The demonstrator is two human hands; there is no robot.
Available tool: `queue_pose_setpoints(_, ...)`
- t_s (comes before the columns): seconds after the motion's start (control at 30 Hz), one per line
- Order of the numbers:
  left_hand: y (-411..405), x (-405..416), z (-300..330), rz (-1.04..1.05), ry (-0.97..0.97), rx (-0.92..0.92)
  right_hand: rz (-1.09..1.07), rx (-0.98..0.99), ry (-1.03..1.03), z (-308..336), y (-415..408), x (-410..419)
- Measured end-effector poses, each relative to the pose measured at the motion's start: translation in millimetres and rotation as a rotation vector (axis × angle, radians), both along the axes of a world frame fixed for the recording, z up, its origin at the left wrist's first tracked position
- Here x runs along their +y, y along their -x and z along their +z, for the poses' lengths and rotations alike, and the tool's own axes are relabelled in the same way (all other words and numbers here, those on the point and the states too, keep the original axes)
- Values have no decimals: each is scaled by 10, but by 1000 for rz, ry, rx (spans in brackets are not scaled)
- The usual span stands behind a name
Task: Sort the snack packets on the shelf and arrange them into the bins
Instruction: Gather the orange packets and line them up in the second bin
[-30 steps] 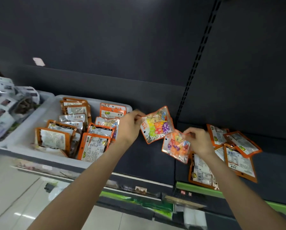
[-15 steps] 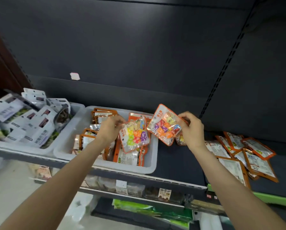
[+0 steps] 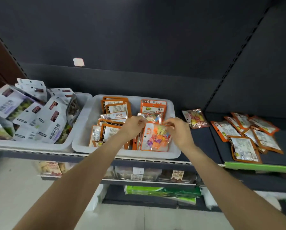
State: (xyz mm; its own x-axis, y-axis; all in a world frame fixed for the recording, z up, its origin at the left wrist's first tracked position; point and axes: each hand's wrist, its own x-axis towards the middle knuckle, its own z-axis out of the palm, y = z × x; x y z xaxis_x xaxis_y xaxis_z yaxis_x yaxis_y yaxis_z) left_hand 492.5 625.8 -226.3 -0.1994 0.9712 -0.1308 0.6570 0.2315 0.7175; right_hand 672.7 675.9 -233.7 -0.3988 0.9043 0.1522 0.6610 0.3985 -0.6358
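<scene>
1. packets fill much of the white bin; my left hand and right hand pinch a gummy packet at its 5 o'clock corner.
2. i judge sorting partly done: loose orange packets wait at 3 o'clock.

Dim, soft store light with wide-angle warp and slight motion blur.
Around the white bin, plastic rims and glossy packets catch the brightest light, while the dark back panel above it swallows light and shows no clear shadows. The pale floor below it gives a mild sheen. Straight uprights bow outward toward the frame edges. Packet print in the bin is smeared, and the lower right corner beyond it blurs heavily.
</scene>
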Motion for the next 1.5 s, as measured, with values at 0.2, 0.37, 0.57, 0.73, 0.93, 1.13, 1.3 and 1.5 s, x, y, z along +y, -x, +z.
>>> queue_pose_setpoints(0.2,-3,-31,-34,-14,-28,4,67,-301,-37,-97,104,-33)
queue_pose_setpoints(0.37,-254,58,4,-57,-148,126,1,-129,-30,-44,-247,55)
queue_pose_setpoints(0.57,-976,448,118,-147,-323,22,-175,-150,-63,-65,-979,407)
queue_pose_setpoints(0.73,-1617,984,-126,-165,-165,-56,-190,-231,39,-293,-1567,848)
queue_pose_setpoints(0.93,-1988,1455,-702,136,67,-136,-142,-365,182,-567,-2173,1418)
queue_pose_setpoints(1.13,-2050,1740,-941,388,86,-169,129,-515,310,-680,-2338,1959)
queue_pose_setpoints(1.3,-2143,1928,-999,474,75,-273,181,-590,331,-742,-2214,2218)
queue_pose_setpoints(1.5,-2160,1844,-796,429,-64,-183,133,-543,60,-603,-2166,2242)
